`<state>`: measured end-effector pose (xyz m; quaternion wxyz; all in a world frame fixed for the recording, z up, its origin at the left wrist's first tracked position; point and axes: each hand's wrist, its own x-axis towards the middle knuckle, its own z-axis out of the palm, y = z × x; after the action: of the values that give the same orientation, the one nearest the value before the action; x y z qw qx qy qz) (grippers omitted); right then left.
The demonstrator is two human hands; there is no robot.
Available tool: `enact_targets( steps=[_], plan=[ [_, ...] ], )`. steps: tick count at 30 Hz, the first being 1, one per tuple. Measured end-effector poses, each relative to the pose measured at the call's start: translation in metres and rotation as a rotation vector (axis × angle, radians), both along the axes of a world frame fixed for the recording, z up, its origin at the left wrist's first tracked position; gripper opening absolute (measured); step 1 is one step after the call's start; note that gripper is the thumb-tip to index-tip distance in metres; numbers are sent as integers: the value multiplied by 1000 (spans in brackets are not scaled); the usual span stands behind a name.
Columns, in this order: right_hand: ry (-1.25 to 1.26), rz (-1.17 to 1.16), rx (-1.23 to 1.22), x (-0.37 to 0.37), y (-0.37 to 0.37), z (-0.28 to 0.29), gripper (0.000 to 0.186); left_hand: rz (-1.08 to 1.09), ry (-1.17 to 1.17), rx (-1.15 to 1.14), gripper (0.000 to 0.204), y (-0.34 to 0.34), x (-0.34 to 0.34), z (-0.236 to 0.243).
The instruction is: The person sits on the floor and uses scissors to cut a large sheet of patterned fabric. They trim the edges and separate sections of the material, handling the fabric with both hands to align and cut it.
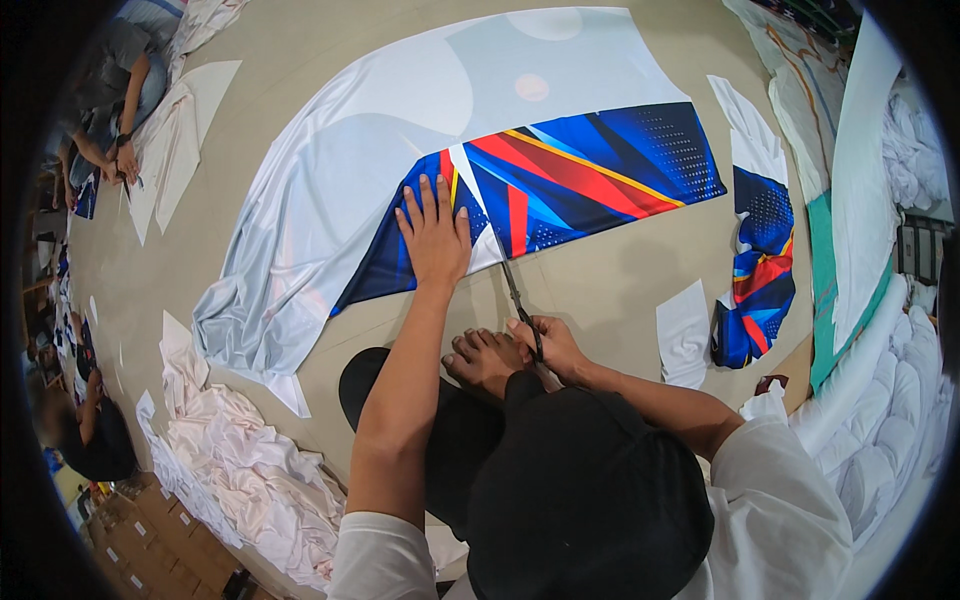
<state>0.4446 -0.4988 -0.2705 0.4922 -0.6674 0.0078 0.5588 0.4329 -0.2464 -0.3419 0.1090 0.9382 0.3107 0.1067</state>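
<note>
A large piece of thin fabric (600, 175) lies spread on the floor, its near part printed in blue, red, white and yellow and its far part pale grey and white. My left hand (437, 235) rests flat on the printed part, fingers stretched out. In my right hand (553, 345) is a pair of dark scissors (514, 290), the fingers wrapped round its handles. The blades reach the near edge of the fabric at a white strip between two printed panels. How far the blades are apart cannot be made out. My bare foot (487, 360) is beside the scissors.
Printed cut fabric (765, 270) lies bunched at the right, near a white scrap (684, 333). A heap of pale cloth (240, 455) covers the lower left. White rolls and bundles (880, 400) line the right side. Two other people (125, 90) (95, 430) sit at the left.
</note>
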Motion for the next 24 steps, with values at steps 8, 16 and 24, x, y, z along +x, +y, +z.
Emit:
enact_targets(
  steps=[8,16,24],
  plan=[
    [-16,-16,-13,-1,1,-2,56,-1,-5,9,66,-1,0,2],
    [-5,4,-54,-2,1,0,43,7,10,11,66,-2,1,4],
    [-8,-25,-51,-5,2,3,41,7,12,14,66,-2,0,5]
  ],
)
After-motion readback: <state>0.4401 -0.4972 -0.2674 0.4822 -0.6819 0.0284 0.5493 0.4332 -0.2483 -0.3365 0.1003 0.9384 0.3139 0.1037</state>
